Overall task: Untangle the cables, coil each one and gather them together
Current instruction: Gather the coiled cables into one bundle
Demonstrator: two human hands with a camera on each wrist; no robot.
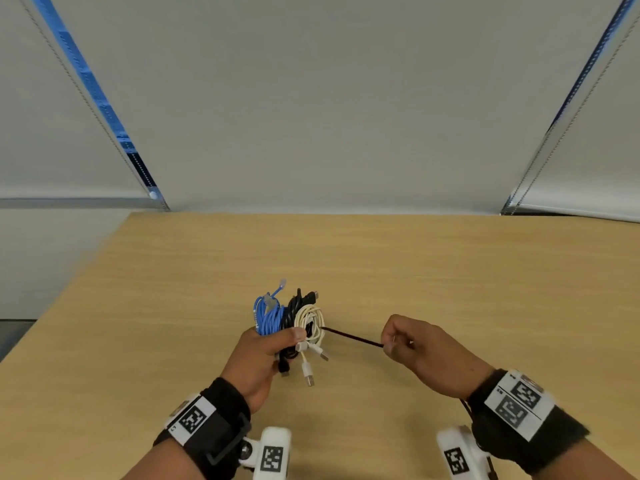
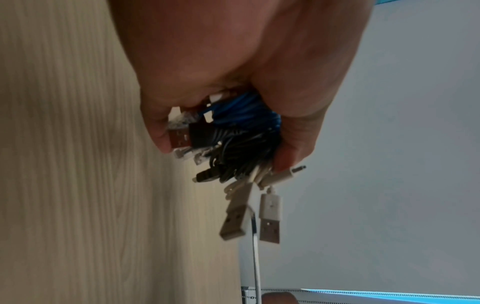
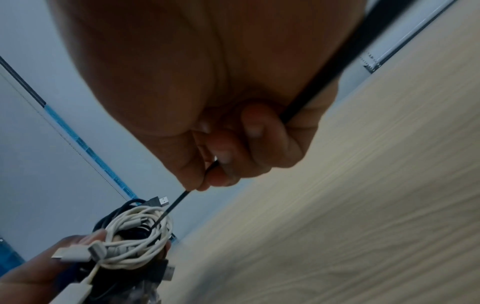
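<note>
The left hand [image 1: 258, 358] gripped a bundle of coiled cables above the wooden tabletop [image 1: 450, 278]: a blue network cable [image 1: 268, 315] at the left, a black cable coil [image 1: 292, 308] in the middle and a white USB cable coil [image 1: 311, 322] at the right, with white plugs dangling below the thumb. The curled fingers hid the lower part of each coil, so how many black cables sat in the bundle could not be told. The right hand [image 1: 420, 351] pinched a thin dark cable [image 1: 351, 337] between thumb and forefinger, drawn taut from the middle of the white coil. In the right wrist view that cable ran on through the closed palm and out past the frame edge, its far end cut off. Motion blur smeared the tabletop there.
</note>
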